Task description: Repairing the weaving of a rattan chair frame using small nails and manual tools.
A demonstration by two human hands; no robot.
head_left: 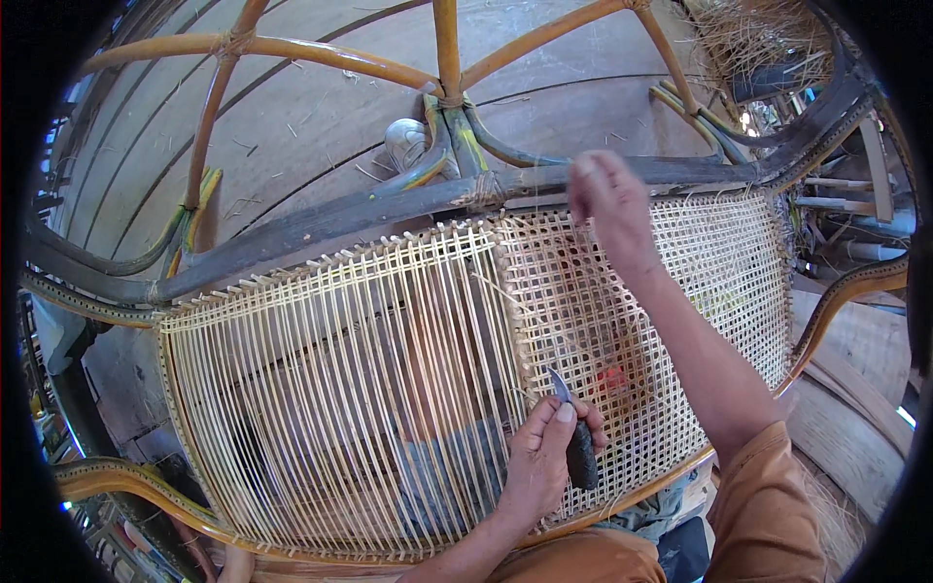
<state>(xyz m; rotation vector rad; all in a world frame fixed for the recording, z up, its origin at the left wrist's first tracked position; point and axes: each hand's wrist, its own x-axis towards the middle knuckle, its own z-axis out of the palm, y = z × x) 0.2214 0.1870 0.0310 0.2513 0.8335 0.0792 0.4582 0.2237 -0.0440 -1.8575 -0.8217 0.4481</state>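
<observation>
A cane panel (340, 389) in a rattan frame lies across my lap. Its left part carries only lengthwise strands with gaps between them, apart from a few cross strands along the far edge. The right part is an open square-holed cane weave (700, 282). Near the middle, my left hand (544, 457) is closed on a small knife (581, 457) with a dark handle, its short blade pointing up and away. My right hand (612, 209) is raised over the far edge of the weave, blurred by motion, its fingers curled together. What it pinches, if anything, I cannot make out.
A dark curved rattan rail (330, 222) runs along the panel's far side, with lighter rattan poles (321, 53) beyond it. A silvery round object (404, 141) rests on the plank floor (301, 126). Loose cane fibres (758, 44) are heaped at the far right.
</observation>
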